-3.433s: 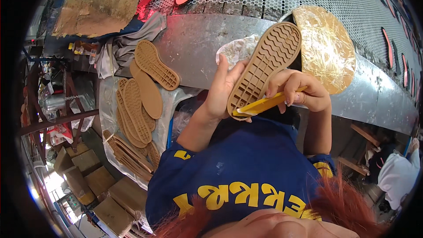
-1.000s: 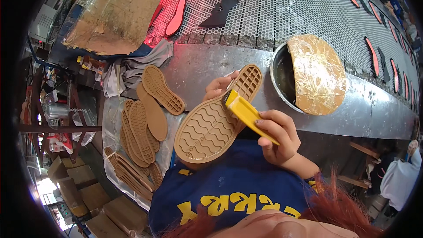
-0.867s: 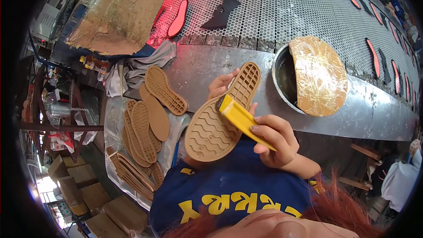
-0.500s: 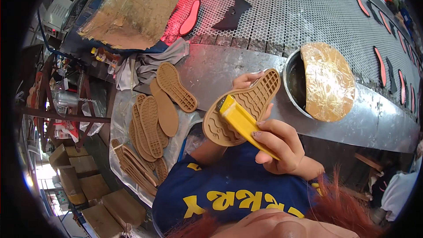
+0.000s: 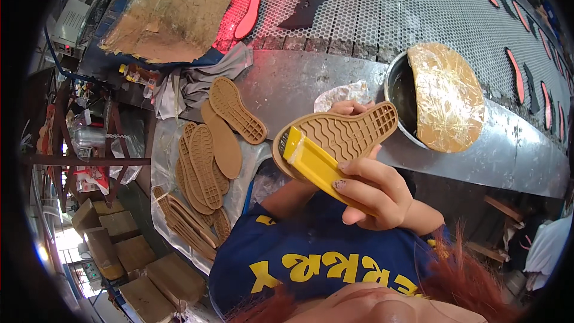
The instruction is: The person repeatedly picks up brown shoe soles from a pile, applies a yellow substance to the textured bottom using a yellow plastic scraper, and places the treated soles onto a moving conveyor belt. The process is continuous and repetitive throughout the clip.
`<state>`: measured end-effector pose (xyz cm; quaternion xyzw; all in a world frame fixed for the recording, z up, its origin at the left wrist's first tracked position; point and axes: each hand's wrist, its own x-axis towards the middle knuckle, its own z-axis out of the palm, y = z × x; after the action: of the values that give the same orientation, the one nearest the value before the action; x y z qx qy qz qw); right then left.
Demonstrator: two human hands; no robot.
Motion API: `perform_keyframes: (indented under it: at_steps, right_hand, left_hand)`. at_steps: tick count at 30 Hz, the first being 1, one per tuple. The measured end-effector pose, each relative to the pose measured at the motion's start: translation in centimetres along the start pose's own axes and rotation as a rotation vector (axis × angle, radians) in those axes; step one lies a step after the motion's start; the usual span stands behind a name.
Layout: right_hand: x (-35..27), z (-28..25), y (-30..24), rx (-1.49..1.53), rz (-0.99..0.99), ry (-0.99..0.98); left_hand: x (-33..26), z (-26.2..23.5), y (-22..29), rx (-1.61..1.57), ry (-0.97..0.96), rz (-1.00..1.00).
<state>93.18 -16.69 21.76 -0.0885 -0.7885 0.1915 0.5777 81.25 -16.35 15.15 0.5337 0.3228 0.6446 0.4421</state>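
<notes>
My left hand [image 5: 348, 107] grips a tan shoe sole [image 5: 335, 131] from behind, its tread facing up at me. Only some fingertips show past the sole's edge; the rest is hidden. My right hand [image 5: 378, 194] is closed round a flat yellow tool [image 5: 323, 170] with a pale band near its slanted tip. That tip lies over the wider end of the sole; whether it touches is hard to tell. To the left, several more tan soles [image 5: 203, 164] lie overlapped, tread up, on plastic sheeting [image 5: 160, 173], and another bunch of soles [image 5: 182, 218] stands on edge nearer me.
A round metal pot [image 5: 393, 78], half covered by a plastic-wrapped board [image 5: 445, 98], stands on the metal ledge [image 5: 287, 78]. Beyond runs a perforated mesh surface [image 5: 371, 12] bearing red-lit insoles [image 5: 249, 15] and dark pieces [image 5: 305, 6]. Crumpled white material [image 5: 341, 94] lies behind my left hand. Cardboard boxes [image 5: 134, 251] sit lower left.
The sole has turned so its narrow end points more to the right and lower. My right hand and the yellow tool have shifted slightly left and down. Crumpled white material has come into sight.
</notes>
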Motion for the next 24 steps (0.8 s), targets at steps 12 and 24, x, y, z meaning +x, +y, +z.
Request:
perform_keyframes:
  at_steps: [12,24]
  right_hand:
    - [0.0,-0.1,0.6,0.105,-0.009,-0.063]
    - [-0.3,-0.5,1.1,0.197,-0.034,-0.124]
  left_hand:
    - [0.1,-0.3,0.3,-0.031,-0.002,-0.064]
    - [-0.3,-0.9,-2.1,-0.128,-0.015,0.027]
